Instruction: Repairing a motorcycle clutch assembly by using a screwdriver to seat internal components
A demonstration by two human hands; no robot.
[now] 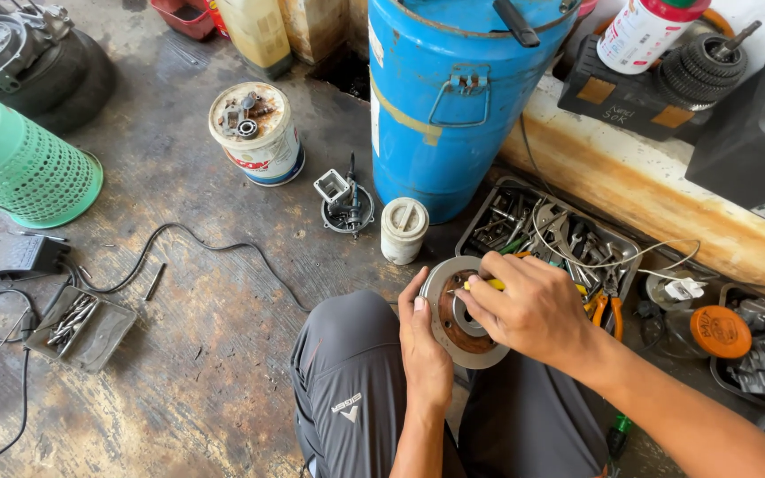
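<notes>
A round metal disc [444, 314] with a rusty brown inner face rests between my knees. My left hand [423, 347] grips its near left edge, thumb along the rim. My right hand [529, 310] lies over the disc's centre hole and is closed on a thin tool with a yellow handle [480, 285], its tip pointing into the hub. My grey trousers [351, 381] fill the lower middle.
A tray of loose hand tools [549, 237] sits just beyond the disc, orange-handled pliers [608, 312] beside it. A blue drum [453, 97], white jar [403, 230], paint tin [256, 133], green mesh basket [24, 164], a small drill-bit tray [81, 327] and cables stand on the concrete floor.
</notes>
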